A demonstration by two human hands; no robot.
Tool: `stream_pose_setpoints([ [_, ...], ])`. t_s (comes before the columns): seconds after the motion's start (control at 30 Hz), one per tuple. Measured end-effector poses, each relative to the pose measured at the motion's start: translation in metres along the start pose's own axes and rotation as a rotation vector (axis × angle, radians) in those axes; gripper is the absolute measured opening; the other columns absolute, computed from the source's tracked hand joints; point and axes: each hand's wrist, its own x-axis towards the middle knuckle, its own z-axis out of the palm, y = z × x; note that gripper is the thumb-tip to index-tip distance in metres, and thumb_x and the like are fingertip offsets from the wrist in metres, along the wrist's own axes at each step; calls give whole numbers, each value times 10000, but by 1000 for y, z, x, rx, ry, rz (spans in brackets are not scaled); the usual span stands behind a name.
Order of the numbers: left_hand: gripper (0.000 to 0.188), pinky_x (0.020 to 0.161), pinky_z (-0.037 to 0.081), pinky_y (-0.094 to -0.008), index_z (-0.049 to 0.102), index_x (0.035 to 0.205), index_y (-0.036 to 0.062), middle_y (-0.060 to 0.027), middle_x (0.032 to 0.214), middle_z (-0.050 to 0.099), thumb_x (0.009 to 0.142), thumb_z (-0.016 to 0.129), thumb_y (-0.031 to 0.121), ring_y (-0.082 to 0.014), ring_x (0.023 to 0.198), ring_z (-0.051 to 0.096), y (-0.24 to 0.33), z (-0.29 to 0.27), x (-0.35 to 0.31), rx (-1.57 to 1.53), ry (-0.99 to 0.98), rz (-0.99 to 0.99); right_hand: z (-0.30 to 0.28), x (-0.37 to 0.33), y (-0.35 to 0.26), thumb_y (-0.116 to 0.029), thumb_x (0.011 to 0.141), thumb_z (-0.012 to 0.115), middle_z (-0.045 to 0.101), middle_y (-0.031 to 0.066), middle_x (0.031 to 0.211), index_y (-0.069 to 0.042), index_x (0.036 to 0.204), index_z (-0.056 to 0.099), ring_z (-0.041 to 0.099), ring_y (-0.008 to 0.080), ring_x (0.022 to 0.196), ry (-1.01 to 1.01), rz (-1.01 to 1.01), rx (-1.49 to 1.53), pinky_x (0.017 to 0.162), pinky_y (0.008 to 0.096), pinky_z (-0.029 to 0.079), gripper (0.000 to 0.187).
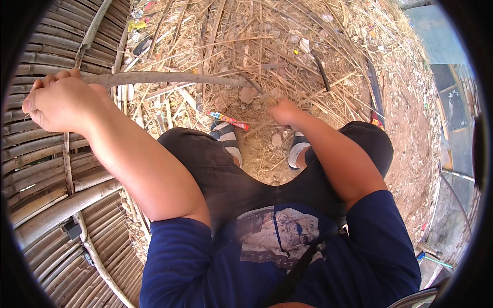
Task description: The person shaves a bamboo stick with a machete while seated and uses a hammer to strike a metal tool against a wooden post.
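Out at the left, my left hand [64, 102] is closed around one end of a long, flat, slightly curved grey-brown strip [164, 78]. Whether it is wood or a blade I cannot tell. It stretches level to the right over the littered ground, its far end near my other hand. Between my knees and low over the ground, my right hand [286, 112] is closed, fingers pressed together. A thin dark stick [252, 83] leads toward its fingertips; what they hold is too small to make out.
Straw and split bamboo pieces [226, 43] cover the ground ahead. A bamboo slat wall [41, 149] stands close on the left. Beside my striped shoe [226, 134] lies a colourful wrapper tube [228, 120]. A dark, long object [375, 92] lies right of my knee; blue-grey sheeting [436, 36] borders the right.
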Motion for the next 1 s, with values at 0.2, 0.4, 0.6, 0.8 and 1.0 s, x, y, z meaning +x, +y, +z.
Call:
stream_pose_setpoints([
  [0.2,357,536,357,-314,487,892,82,-12,695,435,1087,302,317,-137,542,357,-6,-5,6,-20,35,-2,11,-19,-6,-242,821,687,692,243,887,-5,1101,628,682,423,855,302,-705,-347,808,481,537,371],
  [0.4,373,557,390,-322,482,888,69,-15,716,443,1083,318,342,-143,548,358,-8,-4,8,12,74,-15,-20,18,43,-294,821,681,694,255,1082,-13,1167,676,684,396,1008,247,-154,-691,889,464,544,446],
  [0.6,360,556,387,-318,468,895,69,-8,709,428,1084,311,333,-138,549,348,-14,-12,16,-1,48,-21,-15,-6,-7,-298,804,686,710,253,1003,5,1090,693,691,404,974,240,-331,-534,875,469,545,417],
  [0.8,330,532,326,-305,449,911,67,-13,699,399,1091,298,298,-145,558,316,3,-3,-1,11,13,-36,-22,-56,-57,-323,794,732,713,210,935,13,1079,681,693,366,854,94,-472,-169,801,443,530,443],
  [1.0,351,499,226,-295,437,872,91,-4,666,300,1076,396,374,-141,560,247,15,7,-13,-269,-223,-96,-31,-64,-60,-248,889,742,540,-27,704,-36,1135,654,504,81,616,87,-506,112,562,283,402,336],
])
